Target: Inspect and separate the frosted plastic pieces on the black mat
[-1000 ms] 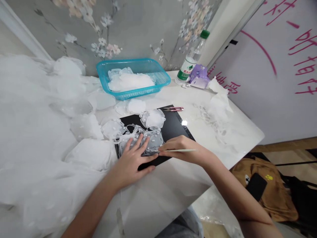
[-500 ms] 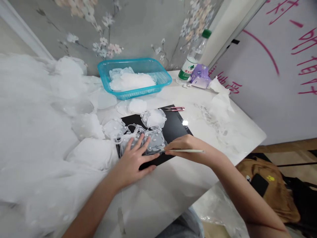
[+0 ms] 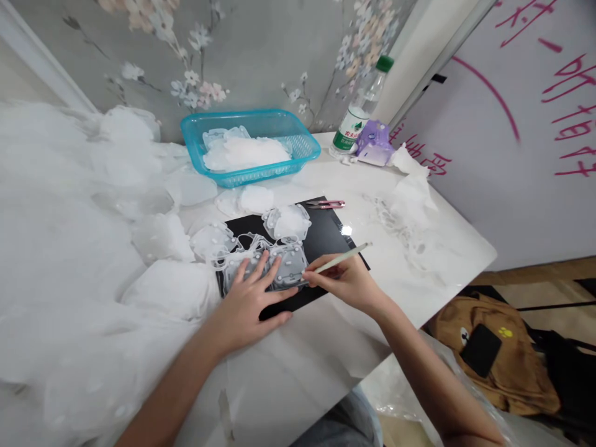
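Note:
My left hand (image 3: pixel 254 301) lies with fingers spread over translucent plastic pieces (image 3: pixel 288 266) on a black mat (image 3: pixel 321 239). Its fingertips touch them. My right hand (image 3: pixel 342 279) pinches a thin pale stick (image 3: pixel 344 256), whose low end is at the right edge of the pieces; its other end points up to the right. More translucent pieces (image 3: pixel 287 222) sit at the mat's upper part, with thin looped strips beside them. Small red-handled snips (image 3: pixel 327 204) rest across the mat's upper corner.
A blue basket (image 3: pixel 261 180) holds white pieces near the wall. A bottle (image 3: pixel 351 127) and a purple packet (image 3: pixel 374 144) stand to its right. White sheets (image 3: pixel 60 248) pile up at the left. Thin scraps (image 3: pixel 410 230) lie at the right; a brown backpack (image 3: pixel 521 372) is below.
My right hand has turned and raised the stick's outer end, which lay nearly level before. My left hand stays spread on the pieces. The view has shifted slightly.

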### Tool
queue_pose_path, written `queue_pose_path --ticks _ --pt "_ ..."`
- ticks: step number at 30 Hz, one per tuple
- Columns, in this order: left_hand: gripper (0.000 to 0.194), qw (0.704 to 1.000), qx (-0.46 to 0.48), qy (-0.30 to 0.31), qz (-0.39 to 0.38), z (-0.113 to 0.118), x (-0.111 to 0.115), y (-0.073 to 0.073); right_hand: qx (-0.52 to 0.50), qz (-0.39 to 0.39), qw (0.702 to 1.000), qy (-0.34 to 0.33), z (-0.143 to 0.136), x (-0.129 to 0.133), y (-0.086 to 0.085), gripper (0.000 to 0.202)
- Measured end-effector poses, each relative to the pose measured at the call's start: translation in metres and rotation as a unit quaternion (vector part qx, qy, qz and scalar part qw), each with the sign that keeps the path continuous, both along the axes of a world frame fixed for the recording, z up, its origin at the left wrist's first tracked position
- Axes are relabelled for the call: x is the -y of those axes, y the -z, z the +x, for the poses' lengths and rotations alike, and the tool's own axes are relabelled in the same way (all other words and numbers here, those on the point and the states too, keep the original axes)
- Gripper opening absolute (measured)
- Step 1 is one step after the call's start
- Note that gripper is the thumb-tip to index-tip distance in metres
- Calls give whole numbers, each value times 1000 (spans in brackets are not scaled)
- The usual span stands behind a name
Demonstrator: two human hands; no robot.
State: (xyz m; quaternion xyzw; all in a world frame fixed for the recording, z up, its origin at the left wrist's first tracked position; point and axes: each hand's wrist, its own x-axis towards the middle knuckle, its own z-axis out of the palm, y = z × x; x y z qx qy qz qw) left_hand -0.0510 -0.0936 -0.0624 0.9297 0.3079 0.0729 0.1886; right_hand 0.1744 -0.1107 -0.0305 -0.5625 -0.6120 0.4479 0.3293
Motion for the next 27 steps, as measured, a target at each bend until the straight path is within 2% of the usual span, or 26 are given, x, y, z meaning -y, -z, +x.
queue_pose_path --ticks 3,6,27 --pt "44 1000 -1 0 0 0 0 1 -34 -12 998 49 -4 2 5 29" --pt "45 1000 -5 -1 3 0 0 0 -48 -6 997 66 -8 3 7 28" --pt "45 1000 -6 2 5 -1 -1 1 35 63 997 27 -9 7 1 21"
